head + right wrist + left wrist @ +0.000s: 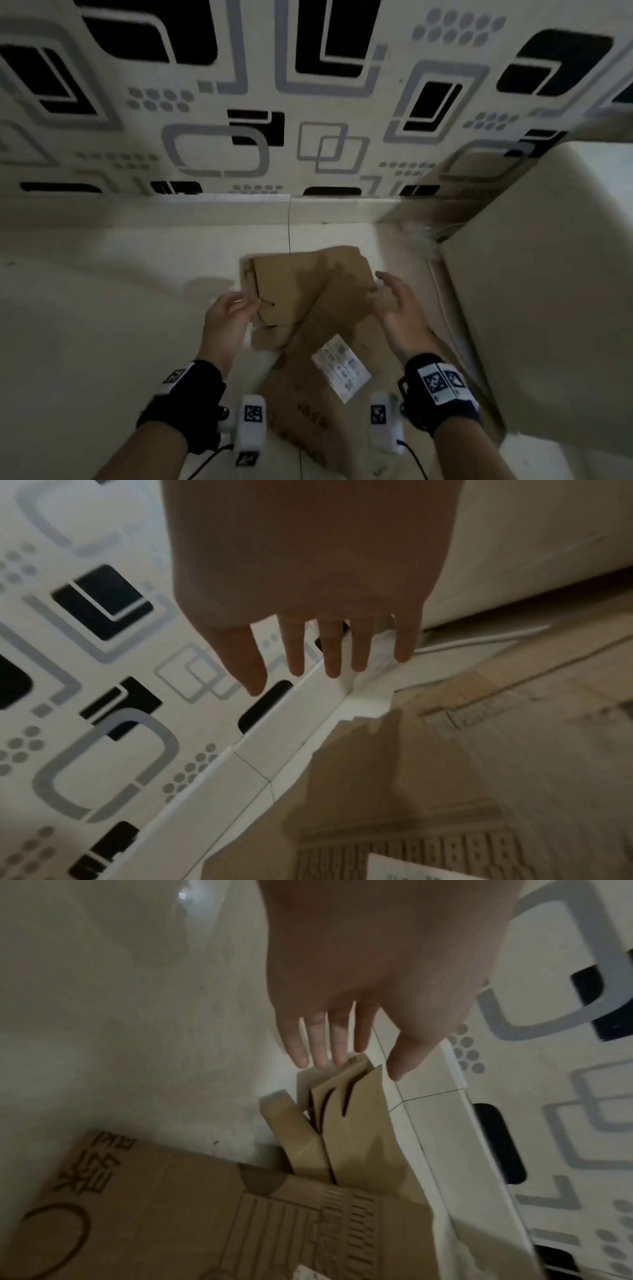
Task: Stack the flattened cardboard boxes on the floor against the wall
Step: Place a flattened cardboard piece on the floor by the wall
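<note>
Both hands, the left hand (224,317) and right hand (399,301), hover open-fingered beside the small flattened box (301,284) lying on the big flattened box (329,370), apparently just set down, so squaring the pile toward the wall (308,102) likely comes next.

large box (143,1204): "绿" printed | white label (340,366): unreadable (blurred)

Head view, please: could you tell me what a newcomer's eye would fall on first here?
Probably the wall, with its bold black and grey rounded-square pattern filling the top of the view. Next, the flattened brown cardboard boxes lying overlapped on the pale floor near the wall's base, one bearing a white shipping label. The left hand and right hand flank the pile, fingers open.
</note>
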A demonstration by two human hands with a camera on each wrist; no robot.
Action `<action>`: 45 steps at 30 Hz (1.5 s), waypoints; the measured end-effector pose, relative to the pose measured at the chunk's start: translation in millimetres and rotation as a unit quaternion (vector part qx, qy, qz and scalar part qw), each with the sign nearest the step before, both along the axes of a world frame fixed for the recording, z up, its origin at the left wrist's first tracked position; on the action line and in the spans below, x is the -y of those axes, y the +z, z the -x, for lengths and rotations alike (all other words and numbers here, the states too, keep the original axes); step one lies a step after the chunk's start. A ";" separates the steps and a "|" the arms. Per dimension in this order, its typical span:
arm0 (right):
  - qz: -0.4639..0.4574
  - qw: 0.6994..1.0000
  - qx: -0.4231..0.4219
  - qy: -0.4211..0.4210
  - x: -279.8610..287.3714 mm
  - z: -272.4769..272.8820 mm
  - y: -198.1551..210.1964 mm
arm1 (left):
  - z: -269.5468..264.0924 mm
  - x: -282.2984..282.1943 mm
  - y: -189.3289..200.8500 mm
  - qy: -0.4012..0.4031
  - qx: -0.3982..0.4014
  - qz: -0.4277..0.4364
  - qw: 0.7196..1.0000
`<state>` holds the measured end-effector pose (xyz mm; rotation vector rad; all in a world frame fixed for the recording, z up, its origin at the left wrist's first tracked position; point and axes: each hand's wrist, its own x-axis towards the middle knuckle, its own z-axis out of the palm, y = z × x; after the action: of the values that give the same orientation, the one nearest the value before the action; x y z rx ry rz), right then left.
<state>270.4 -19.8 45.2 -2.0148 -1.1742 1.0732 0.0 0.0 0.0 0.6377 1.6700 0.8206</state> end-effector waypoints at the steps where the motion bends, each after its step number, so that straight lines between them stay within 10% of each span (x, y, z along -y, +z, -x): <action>1: 0.000 1.000 0.019 0.011 -3.8 0.6 -8.9 | -0.3 -1.8 -8.9 -0.003 -0.007 0.012 1.000; 9: 0.089 0.991 0.061 0.077 -20.6 12.5 -66.4 | -6.9 -18.8 -63.9 -0.007 -0.118 0.024 0.993; 20: 0.113 0.968 0.222 0.025 -37.5 21.7 -56.5 | -13.7 -33.5 -65.0 0.018 -0.009 -0.034 0.999; 36: 0.027 0.999 -0.037 -0.020 -70.1 80.6 -78.3 | 90.6 -44.2 -26.5 0.102 0.017 -0.131 0.986; 45: 0.055 0.951 -0.290 -0.088 -83.4 143.1 -76.9 | 149.8 -39.3 -42.5 0.105 -0.072 -0.148 0.981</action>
<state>127.4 63.6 -31.7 -1.6619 -0.6263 1.5221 -149.8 39.3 -42.5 0.7462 1.7829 1.2161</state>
